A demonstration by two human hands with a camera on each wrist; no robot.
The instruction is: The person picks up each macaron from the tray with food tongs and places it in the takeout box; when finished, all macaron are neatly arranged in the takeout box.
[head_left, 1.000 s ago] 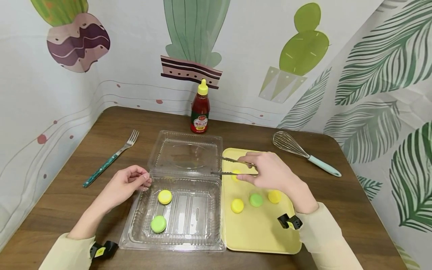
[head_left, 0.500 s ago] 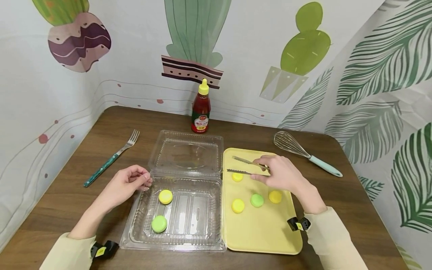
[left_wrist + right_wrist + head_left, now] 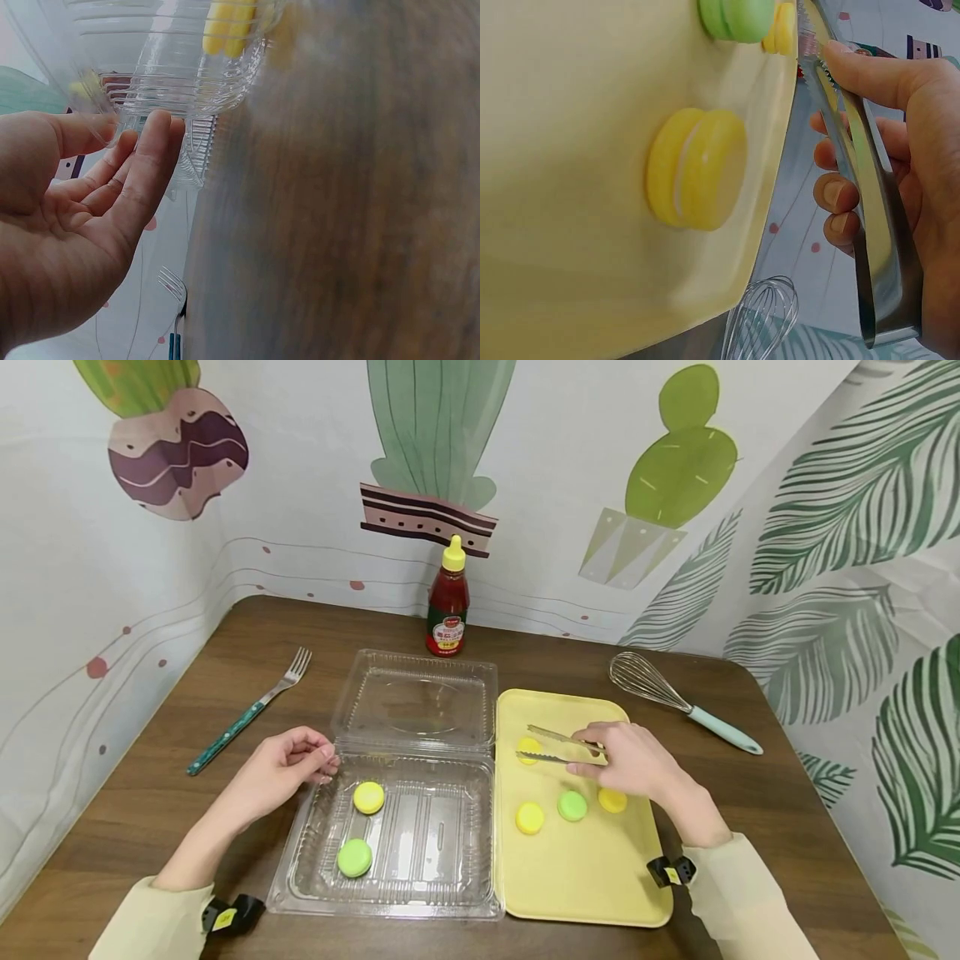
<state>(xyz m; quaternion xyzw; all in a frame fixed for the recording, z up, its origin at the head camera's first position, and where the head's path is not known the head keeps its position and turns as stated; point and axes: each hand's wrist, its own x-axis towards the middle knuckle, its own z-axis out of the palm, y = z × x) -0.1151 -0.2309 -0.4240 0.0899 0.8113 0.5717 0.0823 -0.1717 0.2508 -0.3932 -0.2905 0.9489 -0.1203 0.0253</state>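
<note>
My right hand (image 3: 633,758) grips metal tongs (image 3: 874,202) over the yellow tray (image 3: 577,877). In the head view the tongs' two arms stand apart, with a yellow macaron (image 3: 529,750) between or below their tips; contact cannot be told. Nearer on the tray lie another yellow macaron (image 3: 529,818), a green macaron (image 3: 572,806) and a darker yellow macaron (image 3: 612,800). My left hand (image 3: 281,768) pinches the rim of the clear plastic container (image 3: 442,906) near its hinge, thumb and fingers at the edge. Inside it sit a yellow macaron (image 3: 368,797) and a green macaron (image 3: 355,857).
The container's lid (image 3: 416,702) lies folded back behind its base. A ketchup bottle (image 3: 448,610) stands upright behind the lid. At the left lies a fork (image 3: 251,714) with a teal handle; a whisk (image 3: 686,706) lies right of the tray.
My right hand and the tongs have moved right from the container's edge, then slightly nearer, lowering over the back yellow macaron. My left hand has stayed at the container's rim.
</note>
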